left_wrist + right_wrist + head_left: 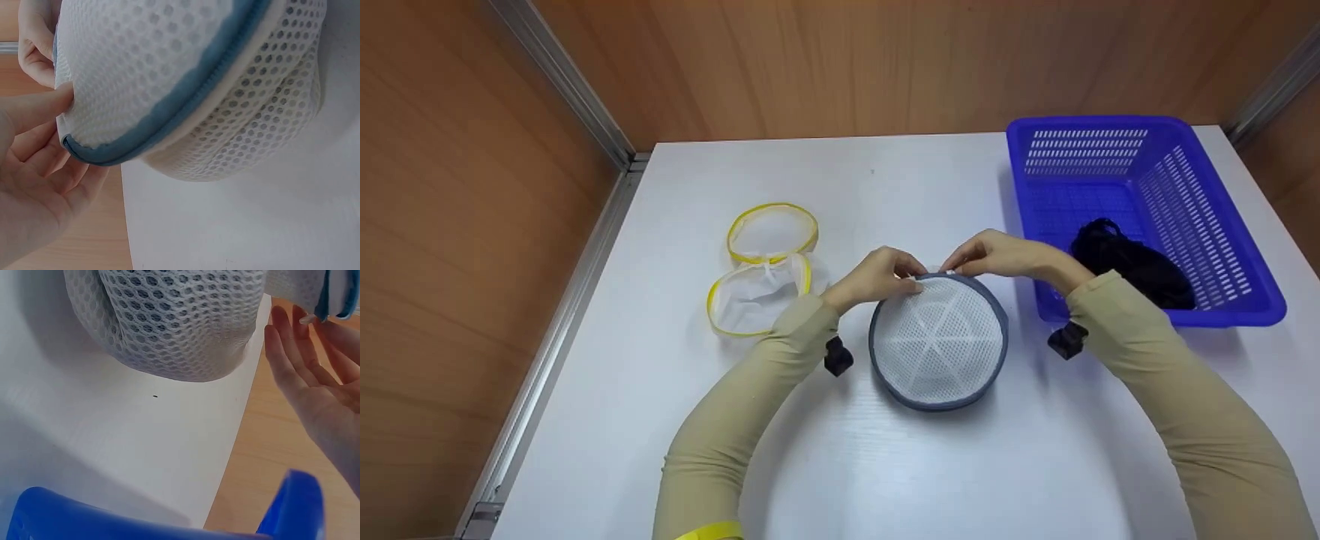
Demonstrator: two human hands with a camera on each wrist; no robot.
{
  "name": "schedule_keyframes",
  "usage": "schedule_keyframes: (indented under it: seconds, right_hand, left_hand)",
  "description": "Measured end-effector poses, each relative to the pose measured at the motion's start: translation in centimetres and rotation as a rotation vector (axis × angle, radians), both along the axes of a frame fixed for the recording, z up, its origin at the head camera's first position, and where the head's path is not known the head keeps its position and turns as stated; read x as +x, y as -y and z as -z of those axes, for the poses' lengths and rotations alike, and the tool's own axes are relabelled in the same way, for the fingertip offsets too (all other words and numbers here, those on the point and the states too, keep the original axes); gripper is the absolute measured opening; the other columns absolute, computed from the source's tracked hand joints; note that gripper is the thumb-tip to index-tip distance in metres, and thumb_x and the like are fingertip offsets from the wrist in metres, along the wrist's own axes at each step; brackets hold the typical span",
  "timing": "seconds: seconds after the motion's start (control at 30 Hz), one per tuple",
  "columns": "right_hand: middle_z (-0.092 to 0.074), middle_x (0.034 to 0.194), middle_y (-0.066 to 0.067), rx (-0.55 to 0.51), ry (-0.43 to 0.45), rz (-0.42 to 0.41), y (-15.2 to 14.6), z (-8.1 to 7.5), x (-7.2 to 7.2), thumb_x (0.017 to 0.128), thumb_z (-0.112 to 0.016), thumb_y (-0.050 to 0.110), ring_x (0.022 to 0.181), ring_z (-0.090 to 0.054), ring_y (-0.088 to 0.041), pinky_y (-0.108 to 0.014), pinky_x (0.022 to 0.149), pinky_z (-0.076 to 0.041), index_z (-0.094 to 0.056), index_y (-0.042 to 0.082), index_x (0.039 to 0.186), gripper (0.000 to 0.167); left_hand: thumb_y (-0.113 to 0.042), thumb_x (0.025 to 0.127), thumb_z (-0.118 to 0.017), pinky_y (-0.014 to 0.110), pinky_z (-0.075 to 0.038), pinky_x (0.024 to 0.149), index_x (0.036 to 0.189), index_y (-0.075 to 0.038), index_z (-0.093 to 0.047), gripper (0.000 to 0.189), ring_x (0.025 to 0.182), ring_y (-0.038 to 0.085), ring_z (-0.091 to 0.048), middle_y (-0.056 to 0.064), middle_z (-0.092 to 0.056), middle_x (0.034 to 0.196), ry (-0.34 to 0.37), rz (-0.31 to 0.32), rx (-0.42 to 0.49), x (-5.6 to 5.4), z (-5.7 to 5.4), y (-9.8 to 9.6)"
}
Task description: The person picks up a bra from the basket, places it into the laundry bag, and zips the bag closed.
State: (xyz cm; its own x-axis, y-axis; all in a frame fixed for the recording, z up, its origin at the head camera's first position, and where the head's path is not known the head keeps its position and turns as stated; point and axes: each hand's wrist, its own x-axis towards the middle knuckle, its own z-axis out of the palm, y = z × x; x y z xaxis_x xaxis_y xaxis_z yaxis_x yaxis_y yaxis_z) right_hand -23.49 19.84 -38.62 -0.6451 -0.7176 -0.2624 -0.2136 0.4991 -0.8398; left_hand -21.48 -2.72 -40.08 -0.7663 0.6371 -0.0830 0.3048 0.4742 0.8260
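Observation:
A round white mesh laundry bag [937, 341] with a grey-blue zipper rim sits on the white table. In the left wrist view, its mesh side [264, 101] bulges below the zipper. My left hand [879, 279] pinches the bag's far rim, thumb on the top mesh and the other fingers beneath. At the same far edge, a little to the right, my right hand [997, 253] pinches the zipper end. A small pale zipper pull [307, 319] shows at its fingertips in the right wrist view.
A blue plastic basket [1147, 319] stands at the right with a black bundle [1136, 262] inside. Left of my hands lie two white mesh pieces with yellow rims, the farther one [772, 229] touching the nearer one [757, 300]. Wooden panels [825, 67] enclose the table.

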Motion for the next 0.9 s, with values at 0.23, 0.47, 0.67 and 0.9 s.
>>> schedule_keyframes:
  seconds: [0.23, 0.47, 0.67, 0.9]
  right_hand:
    - [-0.064, 0.090, -0.017, -0.026, -0.109, 0.034, 0.2, -0.2, 0.4, 0.083, -0.057, 0.001, 0.075, -0.057, -0.005, -0.023, 0.069, -0.049, -0.064, -0.008, 0.096, 0.017]
    - [-0.061, 0.083, -0.014, -0.005, -0.391, 0.124, 1.2, -0.3, 2.2, 0.081, -0.059, -0.004, 0.076, -0.058, -0.020, -0.025, 0.066, -0.048, -0.066, -0.005, 0.086, 0.009]
    - [-0.059, 0.080, -0.012, -0.032, -0.572, 0.165, 1.6, 0.0, 3.5, 0.080, -0.059, -0.005, 0.075, -0.057, -0.023, -0.033, 0.067, -0.049, -0.066, -0.004, 0.083, 0.007]
    - [-0.057, 0.079, -0.011, -0.064, -0.654, 0.224, 0.8, 0.3, 4.6, 0.078, -0.060, -0.007, 0.074, -0.058, -0.020, -0.029, 0.069, -0.050, -0.064, -0.004, 0.082, 0.006]
  left_hand:
    - [-0.005, 0.079, -0.063, 0.022, -0.046, 0.076, 0.101, 0.003, -0.063, 0.023, 0.088, 0.020, -0.056, 0.013, -0.063, 0.099, -0.011, 0.015, -0.027, 0.1, -0.2, 0.0]
    - [-0.005, 0.081, -0.060, 0.022, -0.047, 0.069, 0.100, 0.005, -0.061, 0.022, 0.085, 0.021, -0.056, 0.015, -0.061, 0.094, -0.056, 0.013, -0.118, 0.7, -0.6, -0.1]
    - [-0.001, 0.081, -0.058, 0.022, -0.046, 0.066, 0.096, 0.006, -0.059, 0.017, 0.082, 0.021, -0.056, 0.015, -0.060, 0.090, -0.124, 0.012, -0.139, 1.4, -0.7, 0.3]
    - [0.002, 0.080, -0.057, 0.022, -0.046, 0.062, 0.094, 0.007, -0.058, 0.015, 0.076, 0.018, -0.055, 0.015, -0.061, 0.087, -0.152, -0.074, -0.108, 2.1, -0.2, 1.2]
